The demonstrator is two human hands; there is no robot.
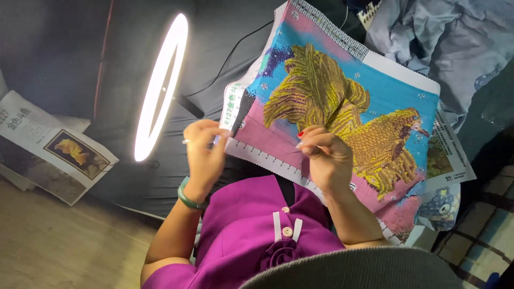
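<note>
A large cross-stitch canvas (375, 91) with a golden bird on a blue and pink ground lies across my lap. My left hand (206, 147) pinches the canvas's white left edge, fingers closed on the fabric; a green bangle (188, 198) circles that wrist. My right hand (326, 155) rests on the lower pink part of the canvas, thumb and fingers pinched on a thin needle that points left. The needle's thread is too fine to make out.
A lit ring lamp (160, 85) stands left of the canvas, its cable running over dark cloth. A printed pattern sheet (59, 147) lies at far left. Grey-blue clothing (444, 37) is heaped at top right. A second printed sheet (447, 155) sticks out under the canvas's right edge.
</note>
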